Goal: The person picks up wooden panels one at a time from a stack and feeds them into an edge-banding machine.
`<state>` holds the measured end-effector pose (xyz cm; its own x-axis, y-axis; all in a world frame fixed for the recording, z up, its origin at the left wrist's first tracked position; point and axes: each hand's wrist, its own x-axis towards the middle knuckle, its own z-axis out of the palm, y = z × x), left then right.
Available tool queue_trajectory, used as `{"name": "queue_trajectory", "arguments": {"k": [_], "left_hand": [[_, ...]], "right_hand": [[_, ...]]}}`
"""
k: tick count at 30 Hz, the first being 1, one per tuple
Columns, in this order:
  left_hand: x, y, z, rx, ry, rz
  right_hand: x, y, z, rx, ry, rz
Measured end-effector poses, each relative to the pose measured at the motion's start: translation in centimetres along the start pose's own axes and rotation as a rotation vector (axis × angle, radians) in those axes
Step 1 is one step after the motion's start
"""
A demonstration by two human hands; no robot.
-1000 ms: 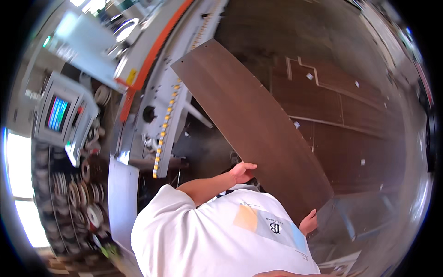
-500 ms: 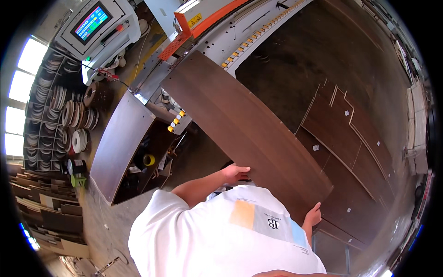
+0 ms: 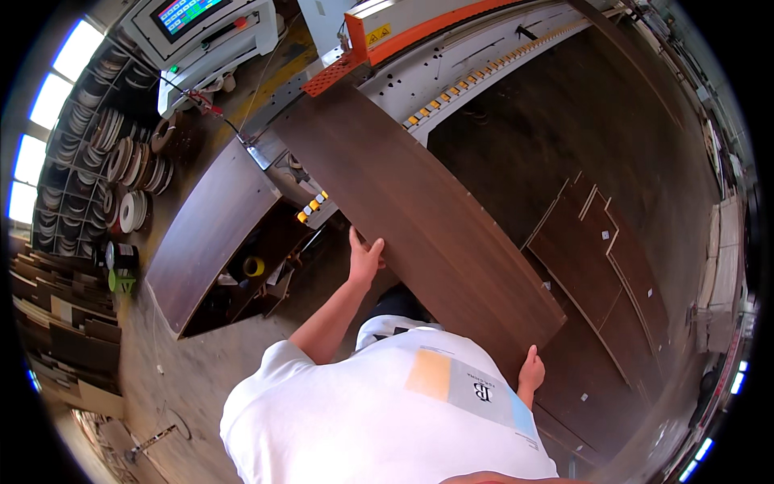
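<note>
A long dark-brown wood-grain board point(image 3: 431, 218) stretches from in front of my body to the machine bed at the upper left. Its far end lies at the machine, beside the orange perforated bracket point(image 3: 330, 74). My left hand point(image 3: 367, 258) grips the left long edge about midway, thumb on the edge and index finger stretched forward. The other fingers are partly hidden. At the near right corner, my right hand point(image 3: 531, 371) holds the board's end, thumb up, with its fingers mostly out of sight behind the edge.
An edge-banding-type machine point(image 3: 403, 85) with a row of yellow rollers point(image 3: 451, 94) runs along the top. A control panel point(image 3: 193, 20) stands upper left. A brown cabinet point(image 3: 214, 234) holds a yellow tape roll point(image 3: 253, 266). Stacked brown panels point(image 3: 597, 282) lie right; banding rolls point(image 3: 133, 211) fill a left rack.
My left hand has slid forward along the board's left edge, and its index finger now points ahead. The board's far end sits closer under the orange bracket. The whole view has shifted slightly.
</note>
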<state>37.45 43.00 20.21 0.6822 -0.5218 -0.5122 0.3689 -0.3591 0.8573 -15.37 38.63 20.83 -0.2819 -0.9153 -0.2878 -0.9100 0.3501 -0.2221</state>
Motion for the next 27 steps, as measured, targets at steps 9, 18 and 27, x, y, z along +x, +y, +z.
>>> {"name": "queue_trajectory", "arguments": {"k": [9, 18, 27], "left_hand": [[2.1, 2.1, 0.2, -0.148, -0.004, -0.025], [3.9, 3.8, 3.1, -0.197, 0.005, -0.030], [7.0, 5.4, 9.1, -0.279, -0.017, -0.045]], "right_hand": [[3.6, -3.8, -1.2, -0.057, -0.064, 0.008], [7.9, -4.3, -1.1, -0.065, -0.054, 0.044], [15.0, -6.6, -2.9, -0.026, -0.087, 0.062]]}}
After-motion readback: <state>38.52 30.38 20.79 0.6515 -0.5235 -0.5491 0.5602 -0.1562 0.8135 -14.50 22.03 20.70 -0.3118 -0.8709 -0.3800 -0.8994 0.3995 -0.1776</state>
